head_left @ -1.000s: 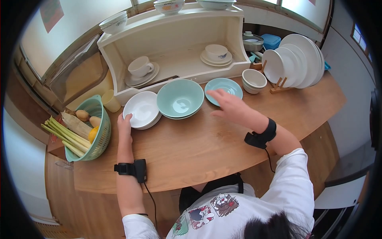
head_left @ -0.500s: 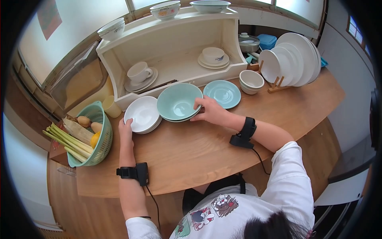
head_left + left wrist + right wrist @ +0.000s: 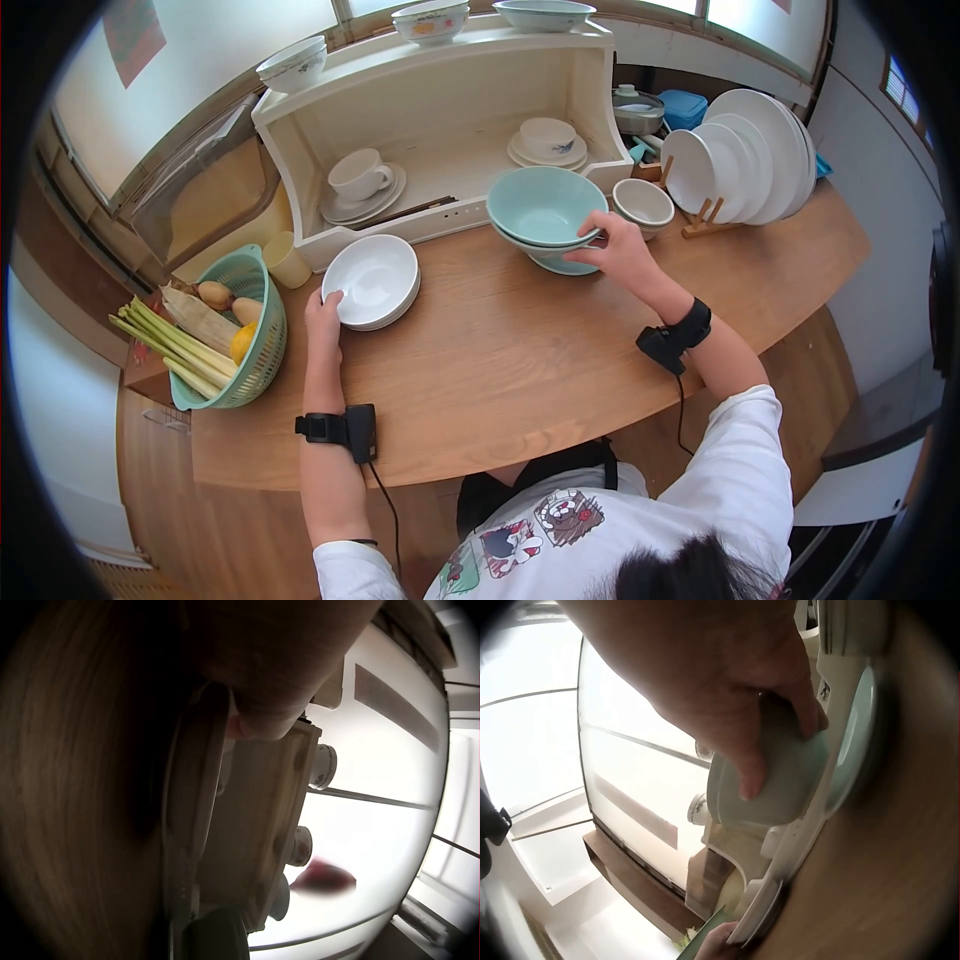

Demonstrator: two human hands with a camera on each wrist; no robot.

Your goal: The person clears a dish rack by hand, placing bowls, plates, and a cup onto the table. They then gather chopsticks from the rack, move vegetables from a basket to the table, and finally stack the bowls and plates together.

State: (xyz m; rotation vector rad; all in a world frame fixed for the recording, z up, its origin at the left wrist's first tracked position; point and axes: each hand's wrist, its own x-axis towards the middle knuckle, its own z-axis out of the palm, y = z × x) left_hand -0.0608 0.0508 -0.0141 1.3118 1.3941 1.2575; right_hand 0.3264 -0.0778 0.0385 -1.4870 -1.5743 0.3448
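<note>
My right hand (image 3: 630, 258) grips the near right rim of two stacked pale green bowls (image 3: 545, 208). In the right wrist view, the bowls (image 3: 784, 780) hang above a light blue-green plate (image 3: 853, 739), with a gap between them. From the head view they overlap most of that plate, and only its near edge shows. My left hand (image 3: 323, 318) holds the left rim of a stack of white bowls (image 3: 372, 278) on the table, thumb over the edge. The left wrist view is dark, with the hand at the white rim (image 3: 199, 769).
Two small cream bowls (image 3: 643, 205) stand just right of the green bowls. A rack of white plates (image 3: 735, 160) is farther right. Behind is a cream shelf (image 3: 440, 135) with cups, saucers and bowls on top. At left sits a green basket (image 3: 262, 345) of vegetables.
My right hand came back from over the plate, took hold of the green bowls beside the white ones, and carried them right, over the plate. My left hand stays at the white bowls.
</note>
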